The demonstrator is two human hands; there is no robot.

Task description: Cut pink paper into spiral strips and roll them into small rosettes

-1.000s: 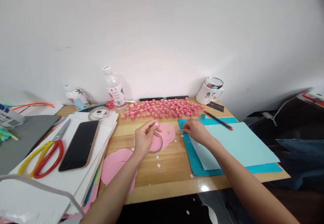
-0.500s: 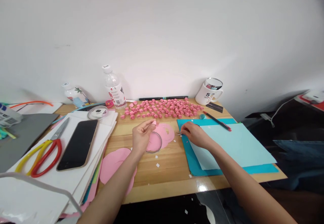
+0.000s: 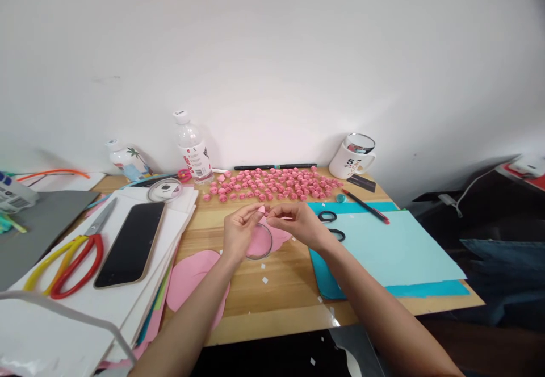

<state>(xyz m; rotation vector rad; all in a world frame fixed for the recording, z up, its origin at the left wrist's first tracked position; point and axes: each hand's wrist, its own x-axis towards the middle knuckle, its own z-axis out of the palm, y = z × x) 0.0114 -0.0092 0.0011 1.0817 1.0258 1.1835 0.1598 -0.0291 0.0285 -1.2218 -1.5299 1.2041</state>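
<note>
My left hand (image 3: 240, 232) pinches a small piece of pink paper (image 3: 261, 210) between thumb and forefinger. Right beside it, my right hand (image 3: 300, 222) has its thumb and fingertips closed at the paper's edge; what lies between them is too small to make out. Below the hands, a clear round ring-shaped lid (image 3: 259, 256) rests over pink paper (image 3: 279, 238). Black-handled scissors (image 3: 327, 216) lie on the blue sheets, their blades hidden behind my right hand. Many small rolled pink paper pieces (image 3: 276, 184) are spread beyond my hands.
Pink paper circles (image 3: 191, 280) lie near my left forearm. At left are a phone (image 3: 130, 243) and red-yellow scissors (image 3: 80, 252) on stacked paper. A bottle (image 3: 196, 153), a mug (image 3: 351, 158) and a black pen (image 3: 275, 166) stand or lie by the wall. Light blue paper (image 3: 392, 252) is at right.
My right hand has let go of the black-handled scissors, leaving them on the blue sheets, and moved left to meet my left hand. My left hand stays nearly in place with the pink paper.
</note>
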